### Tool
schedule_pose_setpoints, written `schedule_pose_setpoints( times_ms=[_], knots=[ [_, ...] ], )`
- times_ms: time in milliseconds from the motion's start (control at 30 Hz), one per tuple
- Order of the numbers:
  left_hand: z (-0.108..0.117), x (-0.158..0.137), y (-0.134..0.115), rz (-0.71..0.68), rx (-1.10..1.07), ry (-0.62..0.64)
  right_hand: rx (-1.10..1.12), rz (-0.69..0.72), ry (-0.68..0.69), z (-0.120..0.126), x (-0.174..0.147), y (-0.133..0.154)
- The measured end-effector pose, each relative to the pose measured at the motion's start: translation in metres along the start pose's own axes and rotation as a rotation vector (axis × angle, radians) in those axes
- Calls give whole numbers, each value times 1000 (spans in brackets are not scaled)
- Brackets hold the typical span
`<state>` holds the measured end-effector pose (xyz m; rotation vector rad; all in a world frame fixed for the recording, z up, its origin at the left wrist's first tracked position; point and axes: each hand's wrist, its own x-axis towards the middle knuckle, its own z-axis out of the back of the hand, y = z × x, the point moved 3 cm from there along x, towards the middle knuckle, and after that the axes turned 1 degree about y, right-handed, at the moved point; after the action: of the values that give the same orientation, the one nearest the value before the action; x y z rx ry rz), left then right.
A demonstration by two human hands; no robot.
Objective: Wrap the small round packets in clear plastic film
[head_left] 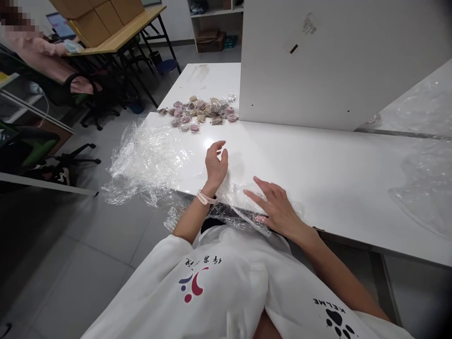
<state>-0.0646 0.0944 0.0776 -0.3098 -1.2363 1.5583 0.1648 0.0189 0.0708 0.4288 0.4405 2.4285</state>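
Note:
My left hand (216, 162) is raised over the white table, its fingers curved and apart with nothing between them. Lower and to the right, my right hand (275, 205) has its fingers spread, also holding nothing. Below and between the hands, a sheet of clear plastic wrap (240, 195) hangs over the table's front edge. A small pink wrapped item (260, 219) shows beside the right hand, partly hidden by it. Beyond my left hand lies a loose pile of small wrapped pieces (201, 109) in pink, brown and tan.
Crumpled clear plastic (144, 155) covers the left end of the white table (318, 174) and droops over the edge. A tall white panel (300, 70) stands at the back. More clear plastic (427, 188) lies at right. A seated person (38, 56) is near cardboard boxes (95, 23).

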Motion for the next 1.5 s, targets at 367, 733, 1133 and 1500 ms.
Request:
schedule_pose_setpoints(
  times_ms=[367, 733, 1133, 1500],
  knots=[
    [39, -89, -94, -765, 104, 286, 737, -538, -290, 3, 2, -56],
    [24, -98, -28, -695, 293, 717, 1105, -760, -311, 21, -7, -123],
    [34, -80, -60, -361, 135, 965, -163, -825, -550, 84, -17, -146],
    [-80, 5, 26, -152, 383, 833, -241, -626, -29, -3, -30, -160]
  ],
)
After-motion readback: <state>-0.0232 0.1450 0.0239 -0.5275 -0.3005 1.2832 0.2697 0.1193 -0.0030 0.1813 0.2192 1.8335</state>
